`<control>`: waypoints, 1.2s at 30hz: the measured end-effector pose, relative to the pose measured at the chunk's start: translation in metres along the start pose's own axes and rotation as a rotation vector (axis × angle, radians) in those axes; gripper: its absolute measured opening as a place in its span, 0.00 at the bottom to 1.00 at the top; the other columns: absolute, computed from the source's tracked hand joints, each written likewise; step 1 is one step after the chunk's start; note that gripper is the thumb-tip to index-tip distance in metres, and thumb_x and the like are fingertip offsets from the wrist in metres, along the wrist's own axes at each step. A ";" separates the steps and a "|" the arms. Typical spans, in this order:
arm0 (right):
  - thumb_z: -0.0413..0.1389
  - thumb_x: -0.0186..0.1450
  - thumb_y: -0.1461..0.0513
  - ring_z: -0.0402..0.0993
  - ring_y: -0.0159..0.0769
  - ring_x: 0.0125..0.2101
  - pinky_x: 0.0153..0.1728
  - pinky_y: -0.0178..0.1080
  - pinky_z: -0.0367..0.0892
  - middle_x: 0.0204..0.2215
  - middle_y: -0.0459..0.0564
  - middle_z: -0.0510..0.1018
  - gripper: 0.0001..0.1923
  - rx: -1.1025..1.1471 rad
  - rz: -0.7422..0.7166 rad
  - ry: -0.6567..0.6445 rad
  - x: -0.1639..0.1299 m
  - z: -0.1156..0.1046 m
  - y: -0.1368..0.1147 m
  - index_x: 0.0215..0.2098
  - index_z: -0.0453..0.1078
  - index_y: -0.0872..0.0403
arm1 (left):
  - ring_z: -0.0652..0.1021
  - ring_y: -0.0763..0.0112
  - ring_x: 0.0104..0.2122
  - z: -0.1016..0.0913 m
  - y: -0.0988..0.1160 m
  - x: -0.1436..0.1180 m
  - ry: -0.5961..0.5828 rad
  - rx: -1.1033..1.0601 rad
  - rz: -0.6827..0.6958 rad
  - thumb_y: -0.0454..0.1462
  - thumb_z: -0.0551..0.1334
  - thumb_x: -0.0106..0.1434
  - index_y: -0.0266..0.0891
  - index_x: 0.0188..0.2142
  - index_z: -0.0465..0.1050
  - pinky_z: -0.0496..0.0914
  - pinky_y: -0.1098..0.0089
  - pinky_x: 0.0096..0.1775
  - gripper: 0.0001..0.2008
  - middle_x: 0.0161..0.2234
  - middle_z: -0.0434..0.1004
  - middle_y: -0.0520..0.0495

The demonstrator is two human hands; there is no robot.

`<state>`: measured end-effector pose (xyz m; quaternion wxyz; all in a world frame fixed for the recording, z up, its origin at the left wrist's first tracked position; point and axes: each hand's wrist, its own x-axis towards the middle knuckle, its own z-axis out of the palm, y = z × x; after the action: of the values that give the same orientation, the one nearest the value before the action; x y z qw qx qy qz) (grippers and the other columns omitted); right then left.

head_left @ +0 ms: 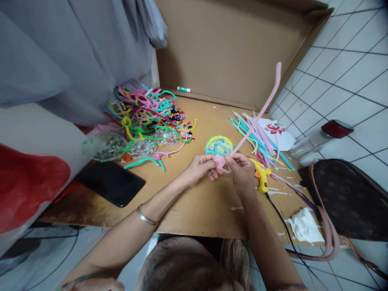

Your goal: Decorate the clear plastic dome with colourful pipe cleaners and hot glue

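Observation:
My left hand (200,168) and my right hand (241,170) meet over the low wooden table (194,206). Both pinch a pink pipe cleaner (263,110), coiled into a small loop between the fingertips. Its long free end rises up and to the right. Just behind my hands lies a round clear piece rimmed in yellow and teal pipe cleaner (219,145). A silver bangle sits on my left wrist.
A tangled heap of coloured pipe cleaners (145,113) lies at the back left, a bundle of straight ones (257,137) at the right. A yellow glue gun (261,176) with black cord, a black phone (110,182), a brown bag (345,198), a jar (321,137) and cardboard (230,48) surround the table.

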<state>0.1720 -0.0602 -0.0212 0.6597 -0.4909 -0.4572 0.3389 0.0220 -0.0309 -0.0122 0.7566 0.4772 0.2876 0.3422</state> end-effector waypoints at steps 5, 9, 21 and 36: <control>0.67 0.50 0.53 0.70 0.29 0.22 0.25 0.34 0.66 0.21 0.43 0.77 0.13 -0.003 0.015 -0.018 0.000 0.000 -0.002 0.23 0.72 0.52 | 0.74 0.80 0.18 0.001 -0.001 0.000 0.007 0.031 -0.011 0.34 0.62 0.54 0.33 0.27 0.72 0.66 0.79 0.21 0.04 0.23 0.78 0.48; 0.67 0.50 0.53 0.70 0.29 0.22 0.25 0.34 0.66 0.21 0.43 0.77 0.13 -0.005 0.020 -0.011 -0.001 0.002 -0.003 0.23 0.72 0.52 | 0.74 0.80 0.18 0.002 0.000 -0.001 0.022 0.045 -0.005 0.34 0.63 0.54 0.32 0.27 0.72 0.67 0.79 0.21 0.05 0.23 0.78 0.49; 0.66 0.51 0.55 0.70 0.31 0.25 0.28 0.35 0.67 0.23 0.43 0.76 0.10 0.007 -0.019 -0.035 -0.002 0.000 -0.002 0.23 0.72 0.51 | 0.74 0.81 0.18 0.001 -0.001 0.000 0.000 0.076 0.014 0.37 0.67 0.54 0.33 0.27 0.71 0.68 0.80 0.22 0.08 0.23 0.78 0.49; 0.66 0.54 0.58 0.72 0.34 0.32 0.37 0.38 0.69 0.27 0.44 0.75 0.09 0.079 -0.091 -0.112 -0.003 0.000 -0.006 0.22 0.72 0.50 | 0.74 0.80 0.19 0.001 -0.002 -0.001 0.096 0.066 0.027 0.38 0.68 0.50 0.34 0.28 0.72 0.66 0.79 0.20 0.10 0.24 0.77 0.51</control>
<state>0.1714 -0.0645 -0.0159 0.6668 -0.4233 -0.5015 0.3532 0.0232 -0.0327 -0.0134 0.7210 0.4890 0.3281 0.3652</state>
